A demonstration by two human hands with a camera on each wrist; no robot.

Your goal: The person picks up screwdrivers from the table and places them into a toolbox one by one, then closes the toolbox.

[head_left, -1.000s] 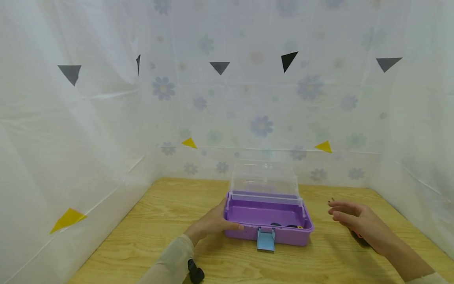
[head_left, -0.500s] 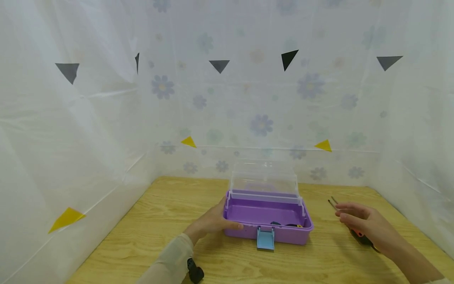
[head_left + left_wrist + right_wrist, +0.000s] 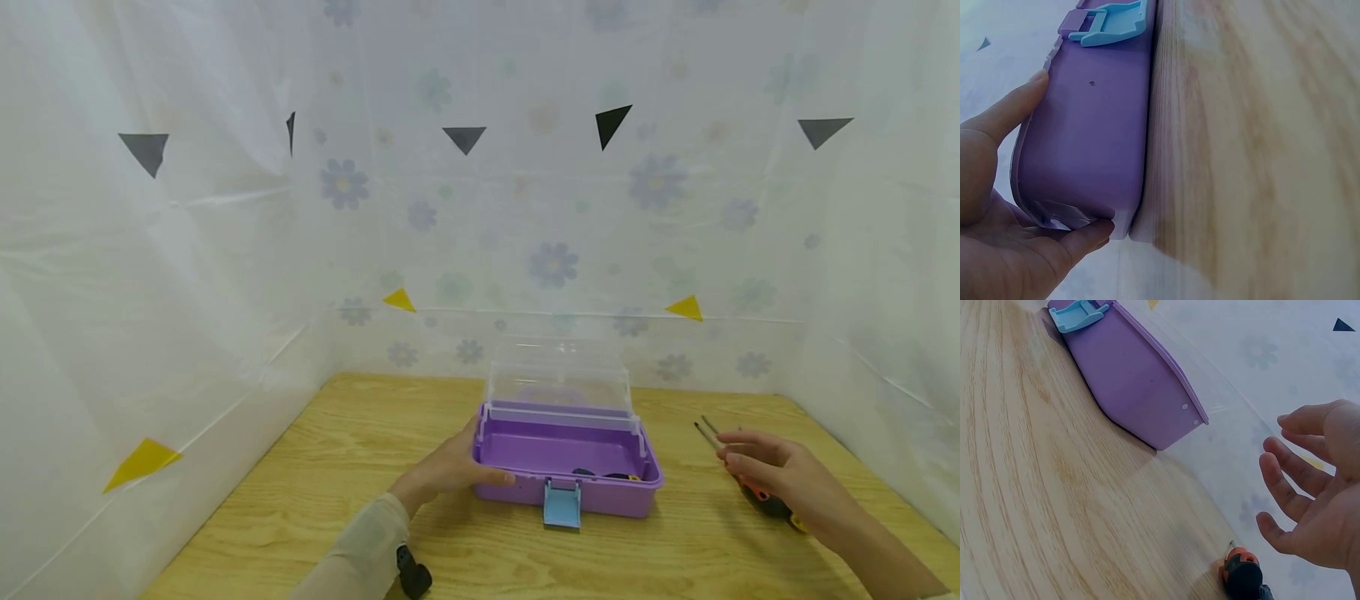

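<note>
A purple plastic toolbox (image 3: pixel 570 500) stands on the table with its clear lid (image 3: pixel 558 367) tipped back and its light-blue latch (image 3: pixel 562 505) hanging down in front. My left hand (image 3: pixel 450 468) grips the box's left end. In the left wrist view the thumb lies at the front rim and the fingers (image 3: pixel 1088 240) curl around the end wall. Over on the right, my right hand (image 3: pixel 791 479) hovers with loosely bent fingers, holding nothing. Beneath it lie screwdrivers (image 3: pixel 763 500) with black and orange handles, partly hidden by the hand; their thin shafts point toward the back.
Small dark objects (image 3: pixel 621 477), one with yellow on it, lie inside the box near the front right. The wooden table (image 3: pixel 315 500) meets white flowered sheeting (image 3: pixel 555 208) at the back and sides. A black strap piece (image 3: pixel 414 573) sits at my left wrist.
My right hand has drifted right and a little down, uncovering more of the screwdriver shafts and handles. The left hand and the toolbox have stayed in place.
</note>
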